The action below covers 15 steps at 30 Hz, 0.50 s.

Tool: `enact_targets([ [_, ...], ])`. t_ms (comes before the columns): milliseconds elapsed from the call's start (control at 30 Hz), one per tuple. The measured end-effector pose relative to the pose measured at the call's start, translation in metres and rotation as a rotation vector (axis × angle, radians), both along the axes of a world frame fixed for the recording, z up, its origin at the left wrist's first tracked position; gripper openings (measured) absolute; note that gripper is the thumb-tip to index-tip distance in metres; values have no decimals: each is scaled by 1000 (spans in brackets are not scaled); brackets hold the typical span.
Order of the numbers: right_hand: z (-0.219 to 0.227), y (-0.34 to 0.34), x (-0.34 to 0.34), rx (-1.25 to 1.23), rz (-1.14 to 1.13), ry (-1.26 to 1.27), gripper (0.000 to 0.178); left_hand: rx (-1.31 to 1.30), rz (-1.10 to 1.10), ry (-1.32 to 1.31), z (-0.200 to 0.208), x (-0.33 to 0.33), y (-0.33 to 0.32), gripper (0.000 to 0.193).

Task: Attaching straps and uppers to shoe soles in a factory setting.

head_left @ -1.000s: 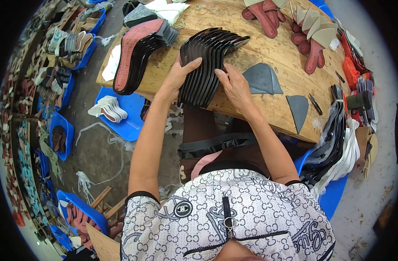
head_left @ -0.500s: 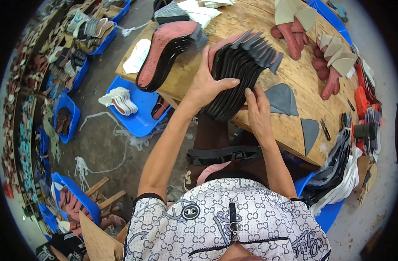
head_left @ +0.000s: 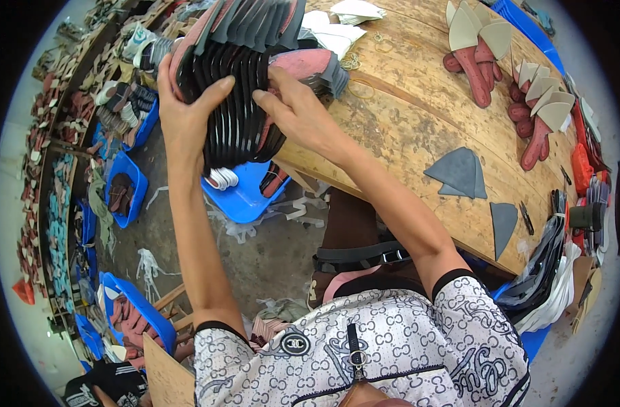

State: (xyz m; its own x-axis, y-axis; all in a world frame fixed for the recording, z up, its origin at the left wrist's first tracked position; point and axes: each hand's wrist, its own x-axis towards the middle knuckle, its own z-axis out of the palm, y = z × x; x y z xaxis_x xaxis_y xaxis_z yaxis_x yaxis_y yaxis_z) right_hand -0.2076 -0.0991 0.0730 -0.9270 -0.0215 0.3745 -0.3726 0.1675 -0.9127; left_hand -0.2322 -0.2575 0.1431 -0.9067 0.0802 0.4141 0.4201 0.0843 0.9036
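Observation:
A thick stack of shoe insoles (head_left: 232, 102), with black edges, pink faces and grey end flaps, is held up at the table's left end. My left hand (head_left: 186, 119) grips its left side, thumb across the black edges. From the right, my right hand (head_left: 296, 112) closes on the same stack, its fingertips partly hidden behind it. Behind this stack lies another pile of insoles (head_left: 308, 63), pink with grey ends, mostly covered. Grey triangular pieces (head_left: 459, 173) lie on the wooden table (head_left: 398, 129) to the right of my hands.
Cream-tipped red insoles (head_left: 474, 71) lie in fanned groups at the table's far right. Snips (head_left: 526, 217) rest near the right edge. A blue bin (head_left: 245, 203) stands below the table's left end. Black and white strips (head_left: 554, 271) hang at the right. Loaded shelves (head_left: 59, 183) line the left.
Both hands have carried the held stack left and away from me, over the other pile, which it now partly hides. The view has shifted slightly.

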Motion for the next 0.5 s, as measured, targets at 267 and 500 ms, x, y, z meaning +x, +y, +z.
enact_targets([
  [267, 22, 71, 125, 300, -510, -295, 31, 148, -435, -241, -69, 48, 84, 83],
  [500, -25, 125, 148, 709, -680, -530, 34, 168, -659, -577, -171, 51, 161, 97],
])
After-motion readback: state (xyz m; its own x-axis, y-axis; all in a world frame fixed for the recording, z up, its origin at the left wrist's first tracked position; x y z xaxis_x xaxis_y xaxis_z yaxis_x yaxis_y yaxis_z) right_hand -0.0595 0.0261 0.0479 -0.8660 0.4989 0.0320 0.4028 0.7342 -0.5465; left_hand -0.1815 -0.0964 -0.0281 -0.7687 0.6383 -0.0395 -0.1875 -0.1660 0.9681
